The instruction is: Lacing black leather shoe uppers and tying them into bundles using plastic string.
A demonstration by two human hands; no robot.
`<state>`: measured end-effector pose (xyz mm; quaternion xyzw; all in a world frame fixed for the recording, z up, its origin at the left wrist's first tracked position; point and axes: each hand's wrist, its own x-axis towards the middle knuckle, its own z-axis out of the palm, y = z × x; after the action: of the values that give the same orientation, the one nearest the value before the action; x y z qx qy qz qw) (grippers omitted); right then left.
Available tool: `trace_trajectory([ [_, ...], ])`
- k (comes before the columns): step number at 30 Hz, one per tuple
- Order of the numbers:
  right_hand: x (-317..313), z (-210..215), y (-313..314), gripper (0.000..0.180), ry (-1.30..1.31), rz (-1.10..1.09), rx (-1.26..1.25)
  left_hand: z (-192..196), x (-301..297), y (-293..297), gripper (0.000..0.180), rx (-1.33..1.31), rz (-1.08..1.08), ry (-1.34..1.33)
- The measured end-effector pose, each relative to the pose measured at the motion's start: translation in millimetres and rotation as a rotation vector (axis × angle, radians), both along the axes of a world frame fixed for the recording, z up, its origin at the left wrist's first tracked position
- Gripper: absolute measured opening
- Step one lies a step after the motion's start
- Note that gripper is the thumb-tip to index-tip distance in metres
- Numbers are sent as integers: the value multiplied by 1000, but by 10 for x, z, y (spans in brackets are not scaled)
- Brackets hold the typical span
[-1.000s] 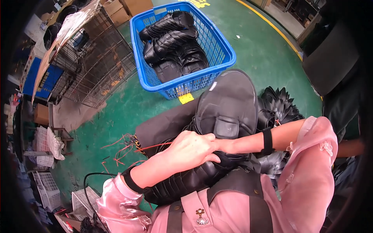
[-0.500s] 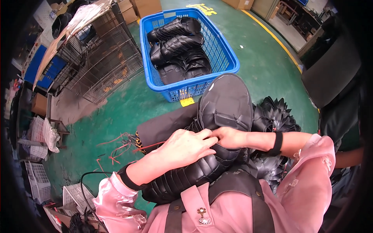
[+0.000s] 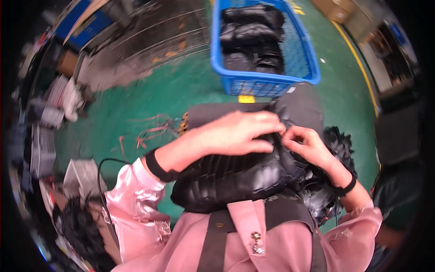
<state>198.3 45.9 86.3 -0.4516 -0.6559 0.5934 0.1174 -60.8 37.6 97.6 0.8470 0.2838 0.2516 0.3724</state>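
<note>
A bundle of nested black leather-like pieces (image 3: pixel 235 181) lies across my lap, shiny and ridged along its side. From its far end rises a flat rounded black piece (image 3: pixel 299 106). Over the bundle reaches my left hand (image 3: pixel 240 131), its fingers stretched out and the thumb apart from them. Its fingertips meet those of my right hand (image 3: pixel 306 143), which pinches with thumb and forefinger at the bundle's upper edge. Whatever sits in that pinch is too small and blurred to make out. Behind the bundle lies a dark grey roll (image 3: pixel 222 111).
A blue plastic basket (image 3: pixel 267 86) holding more black bundles stands on the green floor ahead. Red strands (image 3: pixel 152 134) hang beside the roll. More black pieces (image 3: pixel 340 143) fan out at my right. White crates (image 3: pixel 81 177) and a wire rack (image 3: pixel 167 36) are on the left.
The view has shifted, so the basket sits higher and farther right. My hands have drawn slightly apart, and the red strand beside my left hand no longer shows there.
</note>
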Motion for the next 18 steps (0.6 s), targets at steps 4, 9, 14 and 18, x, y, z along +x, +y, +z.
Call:
trace_trajectory([
  [4, 35, -65, 11, 8, 23, -32, 106, 53, -789, -217, 22, -234, 476, -135],
  [9, 96, -114, 55, 13, -84, -52, 131, -399, -1714, -1229, 25, -508, 1109, -218],
  [14, 187, -160, 103, 15, -130, 16, 190, -1521, -1642, -2564, 34, -813, 1420, -366],
  [18, 307, -281, 115, 11, 11, -89, 69, -2198, -972, -2811, 47, -1120, 1364, -663],
])
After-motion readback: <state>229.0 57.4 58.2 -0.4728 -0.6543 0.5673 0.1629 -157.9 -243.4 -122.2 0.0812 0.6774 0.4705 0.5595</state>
